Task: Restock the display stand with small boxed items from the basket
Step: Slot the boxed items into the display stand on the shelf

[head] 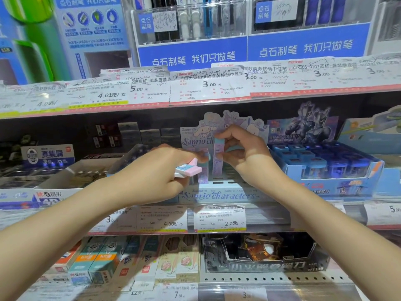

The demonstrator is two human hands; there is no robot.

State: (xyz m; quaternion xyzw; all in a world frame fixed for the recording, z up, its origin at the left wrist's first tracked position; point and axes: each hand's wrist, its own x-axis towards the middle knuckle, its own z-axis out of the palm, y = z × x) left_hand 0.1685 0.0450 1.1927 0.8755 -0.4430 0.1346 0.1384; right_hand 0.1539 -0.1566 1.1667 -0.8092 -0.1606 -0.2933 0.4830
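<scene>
Your left hand (158, 172), nearest you, curls around a few pink-and-white small boxes (188, 169). Your right hand (243, 153) pinches one upright lilac box (218, 158), held over the Sanrio display stand (219, 192) on the middle shelf (271, 218), beside a blue sharpener tray (325, 168).

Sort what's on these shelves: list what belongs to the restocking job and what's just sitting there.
In the job: Sanrio display stand; upright box pinched by right hand; pink-and-blue boxes held in left hand.

Just there: blue sharpener tray; price tags; pencil boxes.
</scene>
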